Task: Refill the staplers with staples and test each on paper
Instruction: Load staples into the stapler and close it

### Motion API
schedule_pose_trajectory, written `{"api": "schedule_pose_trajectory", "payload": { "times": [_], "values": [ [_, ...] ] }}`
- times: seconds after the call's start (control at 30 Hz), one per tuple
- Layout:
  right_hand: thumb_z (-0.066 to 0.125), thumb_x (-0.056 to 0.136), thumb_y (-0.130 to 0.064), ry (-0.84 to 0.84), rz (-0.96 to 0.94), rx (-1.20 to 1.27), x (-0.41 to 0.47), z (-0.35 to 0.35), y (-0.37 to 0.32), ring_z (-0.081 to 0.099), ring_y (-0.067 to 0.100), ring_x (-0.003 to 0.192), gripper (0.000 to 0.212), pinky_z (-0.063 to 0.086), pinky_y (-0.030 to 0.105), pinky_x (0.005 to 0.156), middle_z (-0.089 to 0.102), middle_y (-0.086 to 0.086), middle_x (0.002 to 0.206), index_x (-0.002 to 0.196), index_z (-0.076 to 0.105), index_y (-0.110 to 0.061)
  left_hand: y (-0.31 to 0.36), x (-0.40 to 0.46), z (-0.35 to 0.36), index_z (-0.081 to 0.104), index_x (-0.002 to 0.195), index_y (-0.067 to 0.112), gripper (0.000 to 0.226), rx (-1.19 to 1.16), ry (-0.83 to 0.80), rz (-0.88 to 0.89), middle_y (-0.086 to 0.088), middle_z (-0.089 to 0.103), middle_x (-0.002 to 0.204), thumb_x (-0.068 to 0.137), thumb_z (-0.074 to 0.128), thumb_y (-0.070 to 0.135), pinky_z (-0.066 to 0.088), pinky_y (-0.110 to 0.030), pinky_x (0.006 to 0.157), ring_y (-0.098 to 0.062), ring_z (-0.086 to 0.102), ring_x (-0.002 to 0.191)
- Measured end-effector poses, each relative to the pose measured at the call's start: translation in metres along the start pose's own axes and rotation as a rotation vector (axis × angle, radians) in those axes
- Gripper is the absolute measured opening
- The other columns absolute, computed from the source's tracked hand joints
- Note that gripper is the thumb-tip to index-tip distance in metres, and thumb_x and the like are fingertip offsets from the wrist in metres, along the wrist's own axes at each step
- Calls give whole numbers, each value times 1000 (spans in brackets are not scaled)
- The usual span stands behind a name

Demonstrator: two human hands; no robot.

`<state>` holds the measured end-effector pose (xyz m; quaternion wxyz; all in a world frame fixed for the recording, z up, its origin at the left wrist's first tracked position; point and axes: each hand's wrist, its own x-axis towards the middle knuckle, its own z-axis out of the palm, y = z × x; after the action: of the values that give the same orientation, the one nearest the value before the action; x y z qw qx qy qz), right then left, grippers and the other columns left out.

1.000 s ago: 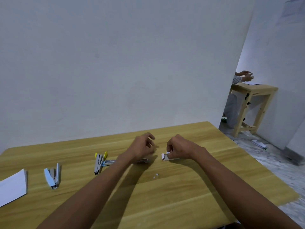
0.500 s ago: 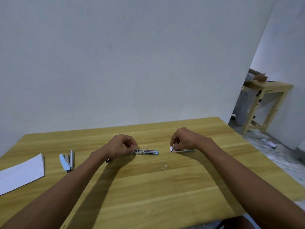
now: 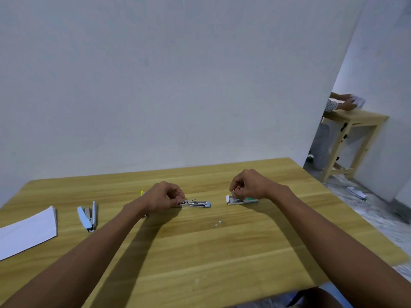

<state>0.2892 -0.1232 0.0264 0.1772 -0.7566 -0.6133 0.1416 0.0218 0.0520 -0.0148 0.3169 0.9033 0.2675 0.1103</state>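
My left hand [image 3: 163,196] sits curled over the near end of the opened stapler [image 3: 196,204], which lies flat along the middle of the bench [image 3: 200,252] with its metal channel facing up. I judge the hand is pinning it so the channel stays level for loading; the fingertips are hidden behind the knuckles, so I cannot tell whether this grip actually closes on the stapler or only rests against it.

My right hand [image 3: 249,185] hovers just above the staple box [image 3: 241,200], which lies with its white flap open toward the stapler. Thumb and forefinger are pinched together at the flap, probably on a strip of staples, though the strip is too small to make out.

The box sits just beside the stapler's far end, which keeps the carry short. Two small staple bits [image 3: 218,223] lie loose on the bench nearer me.

A second stapler [image 3: 87,215] lies to the left, apart from my hands, with paper [image 3: 26,232] at the left edge beyond it, ready for testing. A yellow tip [image 3: 142,193] shows behind my left hand; probably a third stapler.
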Motion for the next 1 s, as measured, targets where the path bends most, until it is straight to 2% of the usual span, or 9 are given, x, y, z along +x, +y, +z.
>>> {"api": "schedule_pose_trajectory", "payload": {
  "times": [0.1, 0.17, 0.27, 0.4, 0.53, 0.67, 0.77, 0.9, 1.0],
  "values": [
    [68, 78, -1, -12, -5, 12, -2, 0, 0, 64, 4, 65, 11, 55, 21, 67, 73, 1, 75, 80, 74, -11, 2, 0, 0, 72, 85, 28, 18, 10, 1, 9, 3, 77, 86, 85, 68, 10, 48, -18, 71, -15, 68, 85],
    [72, 77, -2, -11, -8, 7, -4, 0, 0, 63, 3, 63, 11, 53, 18, 63, 72, -2, 72, 73, 72, -12, 2, 1, 1, 70, 81, 32, 22, 14, 2, 12, 4, 77, 85, 85, 68, 10, 50, -24, 77, -14, 68, 85],
    [71, 76, -1, -1, -14, 12, -5, 1, 2, 67, 6, 65, 7, 53, 18, 62, 74, 0, 73, 72, 73, -7, 2, 0, 0, 70, 80, 33, 24, 19, -1, 12, 4, 77, 86, 84, 67, 9, 52, -28, 81, -13, 69, 86],
    [74, 74, 1, 22, -20, 49, -4, 1, 2, 66, 5, 62, 7, 55, 21, 62, 73, 2, 71, 74, 73, -6, 2, 1, 1, 68, 77, 34, 27, 12, 2, 12, 2, 77, 87, 84, 67, 7, 49, -19, 75, -16, 69, 87],
    [78, 74, 0, 40, -3, 127, -2, 4, 1, 73, 20, 68, 13, 59, 28, 67, 74, 5, 72, 83, 71, -5, 4, 0, 4, 72, 80, 32, 21, 5, 7, -3, 6, 75, 82, 80, 68, 12, 49, -22, 76, -12, 66, 83],
    [80, 70, -2, 60, -11, 149, -2, 7, -6, 68, 4, 60, 8, 58, 28, 65, 72, -6, 63, 73, 74, -7, 5, -3, 10, 71, 91, 37, 24, 41, 78, 12, 11, 67, 92, 71, 80, 26, 47, -19, 79, -3, 59, 92],
    [83, 69, -1, 41, -16, 212, -1, 12, -11, 73, 11, 62, 12, 59, 32, 65, 74, 2, 65, 73, 71, -2, 3, -5, 15, 72, 94, 38, 29, 12, 71, 22, 10, 67, 93, 69, 84, 30, 51, -20, 75, -5, 61, 89],
    [92, 62, -9, 10, -29, 236, 3, 17, -22, 73, 17, 62, 24, 56, 29, 62, 73, 5, 65, 69, 70, -3, 4, -4, 24, 72, 90, 38, 19, -10, 73, 31, 11, 71, 90, 75, 81, 32, 52, -26, 73, -7, 63, 85],
    [92, 62, -12, 7, -54, 269, 8, 21, -31, 70, 16, 58, 23, 55, 27, 58, 74, 9, 65, 66, 72, -3, 4, -4, 29, 74, 91, 32, 13, -45, 96, 45, 9, 72, 86, 78, 76, 30, 54, -33, 74, -9, 65, 81]
  ]
}}
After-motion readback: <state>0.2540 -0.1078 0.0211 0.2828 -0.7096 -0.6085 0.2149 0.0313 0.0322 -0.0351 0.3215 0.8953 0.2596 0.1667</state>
